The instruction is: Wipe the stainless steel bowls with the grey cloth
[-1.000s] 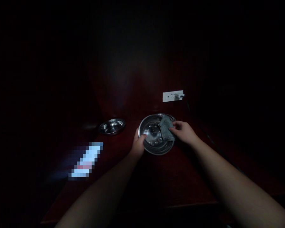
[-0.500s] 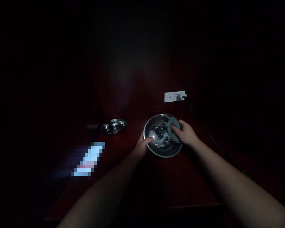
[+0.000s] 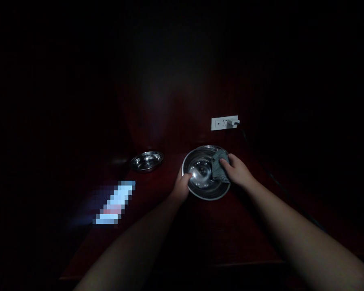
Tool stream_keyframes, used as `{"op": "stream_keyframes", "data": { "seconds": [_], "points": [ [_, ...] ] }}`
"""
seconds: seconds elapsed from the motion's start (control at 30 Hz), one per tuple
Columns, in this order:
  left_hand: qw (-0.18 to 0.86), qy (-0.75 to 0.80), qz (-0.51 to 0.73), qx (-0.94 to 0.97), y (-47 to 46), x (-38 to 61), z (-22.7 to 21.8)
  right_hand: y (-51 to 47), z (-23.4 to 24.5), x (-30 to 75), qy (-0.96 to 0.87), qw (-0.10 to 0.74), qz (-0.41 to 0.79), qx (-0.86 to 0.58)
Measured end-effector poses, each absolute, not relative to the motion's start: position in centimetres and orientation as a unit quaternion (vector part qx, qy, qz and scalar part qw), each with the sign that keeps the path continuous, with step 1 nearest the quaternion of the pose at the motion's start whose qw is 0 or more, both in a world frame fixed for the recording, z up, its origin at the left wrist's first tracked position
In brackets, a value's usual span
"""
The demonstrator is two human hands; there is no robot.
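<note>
A shiny metal bowl (image 3: 202, 169) is held tilted toward me above the dark red table. My left hand (image 3: 182, 188) grips its left rim, thumb over the edge and fingers hidden behind the wall. At the right side of the bowl, my right hand (image 3: 237, 169) is closed on a grey-green cloth (image 3: 221, 167), which lies over the rim and against the inner wall. The thumb presses on the cloth; the other fingers are mostly hidden.
A second, shallower metal bowl (image 3: 147, 161) stands on the table (image 3: 200, 242) at the left. Nearer me is a bright pixelated patch (image 3: 115, 204). A white wall socket (image 3: 224, 123) with a plug and dark cord (image 3: 276, 182) is behind; darkness surrounds everything.
The held bowl has shifted slightly left with my left hand. The cloth has moved a little and lies flatter over the bowl's right side. My right hand stays almost in place.
</note>
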State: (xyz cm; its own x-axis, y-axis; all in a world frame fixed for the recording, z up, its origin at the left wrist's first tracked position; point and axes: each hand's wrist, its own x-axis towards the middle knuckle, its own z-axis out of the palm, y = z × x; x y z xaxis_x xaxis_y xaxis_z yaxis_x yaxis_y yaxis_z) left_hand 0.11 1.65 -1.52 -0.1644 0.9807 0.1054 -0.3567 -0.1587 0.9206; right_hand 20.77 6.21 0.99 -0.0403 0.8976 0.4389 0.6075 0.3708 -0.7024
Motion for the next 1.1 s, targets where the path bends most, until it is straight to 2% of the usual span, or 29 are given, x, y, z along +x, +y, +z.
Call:
{"op": "stream_keyframes", "data": {
  "seconds": [0.37,0.8,1.1],
  "points": [
    [0.498,0.384,0.669,0.397,1.3,0.4,-0.5,5.8,1.4,20.8,-0.694,0.453,0.130,-0.545],
    [0.492,0.386,0.680,0.382,1.6,0.3,-0.5,5.6,1.5,20.7,-0.691,0.470,0.197,-0.512],
    [0.486,0.377,0.683,0.395,1.4,0.4,-0.3,5.5,1.8,20.8,-0.686,0.452,0.205,-0.532]
  ]
}}
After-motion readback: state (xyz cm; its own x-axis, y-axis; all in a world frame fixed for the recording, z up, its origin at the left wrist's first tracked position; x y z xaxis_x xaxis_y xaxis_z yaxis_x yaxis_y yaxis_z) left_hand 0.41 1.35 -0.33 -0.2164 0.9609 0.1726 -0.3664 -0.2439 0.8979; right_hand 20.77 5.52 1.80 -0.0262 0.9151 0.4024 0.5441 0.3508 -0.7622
